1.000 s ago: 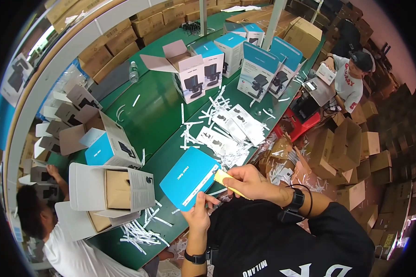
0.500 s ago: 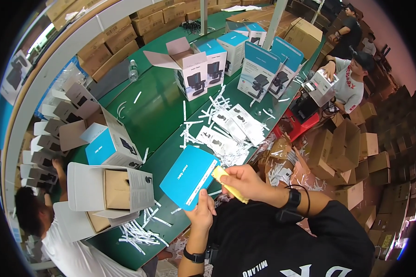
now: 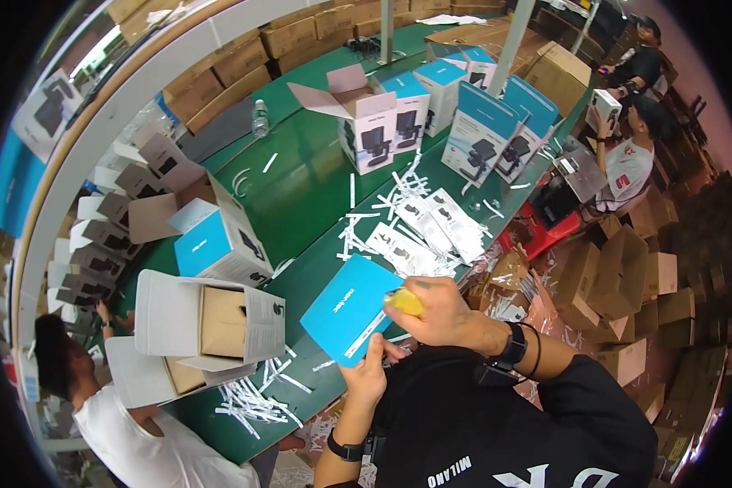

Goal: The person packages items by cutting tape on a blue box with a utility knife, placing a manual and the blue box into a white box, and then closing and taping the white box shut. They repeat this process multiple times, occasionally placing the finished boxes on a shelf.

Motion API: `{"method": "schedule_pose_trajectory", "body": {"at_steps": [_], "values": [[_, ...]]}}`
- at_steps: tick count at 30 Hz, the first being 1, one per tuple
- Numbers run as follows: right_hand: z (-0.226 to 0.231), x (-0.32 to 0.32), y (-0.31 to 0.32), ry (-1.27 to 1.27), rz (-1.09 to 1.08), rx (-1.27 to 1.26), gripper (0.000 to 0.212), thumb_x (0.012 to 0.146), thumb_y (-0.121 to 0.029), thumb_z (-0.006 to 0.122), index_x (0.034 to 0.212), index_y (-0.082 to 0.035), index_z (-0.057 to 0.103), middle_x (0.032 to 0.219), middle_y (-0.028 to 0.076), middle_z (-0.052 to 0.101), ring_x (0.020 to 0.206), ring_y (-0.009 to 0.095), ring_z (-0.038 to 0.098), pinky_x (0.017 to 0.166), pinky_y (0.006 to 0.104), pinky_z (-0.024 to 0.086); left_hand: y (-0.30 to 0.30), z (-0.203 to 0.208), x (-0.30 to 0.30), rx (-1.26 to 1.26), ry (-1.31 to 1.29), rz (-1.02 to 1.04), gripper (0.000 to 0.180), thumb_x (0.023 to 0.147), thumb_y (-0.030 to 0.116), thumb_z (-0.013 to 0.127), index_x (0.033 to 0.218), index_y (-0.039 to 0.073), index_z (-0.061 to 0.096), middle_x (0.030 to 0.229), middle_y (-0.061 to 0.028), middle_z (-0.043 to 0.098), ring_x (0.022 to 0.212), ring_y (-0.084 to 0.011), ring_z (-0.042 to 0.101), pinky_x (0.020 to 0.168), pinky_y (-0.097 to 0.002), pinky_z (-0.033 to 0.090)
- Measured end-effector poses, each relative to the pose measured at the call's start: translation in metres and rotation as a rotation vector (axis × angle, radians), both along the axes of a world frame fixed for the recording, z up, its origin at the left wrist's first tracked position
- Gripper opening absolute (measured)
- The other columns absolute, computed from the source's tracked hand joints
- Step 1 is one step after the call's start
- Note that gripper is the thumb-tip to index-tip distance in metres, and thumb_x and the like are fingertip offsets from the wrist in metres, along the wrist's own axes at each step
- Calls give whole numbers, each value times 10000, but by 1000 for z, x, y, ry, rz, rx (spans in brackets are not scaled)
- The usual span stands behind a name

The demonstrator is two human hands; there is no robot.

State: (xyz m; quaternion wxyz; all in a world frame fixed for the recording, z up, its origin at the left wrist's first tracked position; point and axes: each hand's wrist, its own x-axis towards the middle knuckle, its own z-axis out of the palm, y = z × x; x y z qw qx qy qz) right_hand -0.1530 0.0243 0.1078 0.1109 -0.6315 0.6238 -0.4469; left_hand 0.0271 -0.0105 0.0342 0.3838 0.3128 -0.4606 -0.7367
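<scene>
Pinching blue card (image 3: 342, 305) by lower corner, left hand (image 3: 366, 372) seems to steady it over near side of green table (image 3: 297, 175); right hand (image 3: 441, 313) grips yellow tool (image 3: 407, 302) at card's right edge, perhaps for control. White strip (image 3: 368, 338) faces up, likely for access.

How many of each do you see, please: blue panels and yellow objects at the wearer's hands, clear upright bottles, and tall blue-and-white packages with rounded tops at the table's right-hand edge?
Blue panel: 1
Yellow object: 1
Clear bottle: 1
Tall blue-and-white packages: 2
Total: 5
</scene>
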Motion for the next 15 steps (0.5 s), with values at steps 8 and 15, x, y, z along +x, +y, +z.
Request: {"method": "schedule_pose_trajectory", "body": {"at_steps": [8, 15], "values": [[-21, -86, 28, 144, -388, 186, 525, 819, -183, 835, 1284, -43, 637, 1078, 127, 738, 814, 183, 716, 716, 294, 562, -9, 3, 17, 81, 26, -94, 211, 1063, 124, 527, 1015, -57, 623, 771, -157, 716, 641, -189, 646, 598, -291, 522], [-13, -37, -10, -100, 311, 333, 875, 767, -307, 890, 1509, -114, 468, 1295, 158, 690, 1025, 314, 735, 855, 342, 586, -13, 4, 29, 128, 42, -149, 252, 1023, 173, 601, 1088, -67, 645, 941, -184, 736, 757, -203, 678, 648, -312, 539]]}}
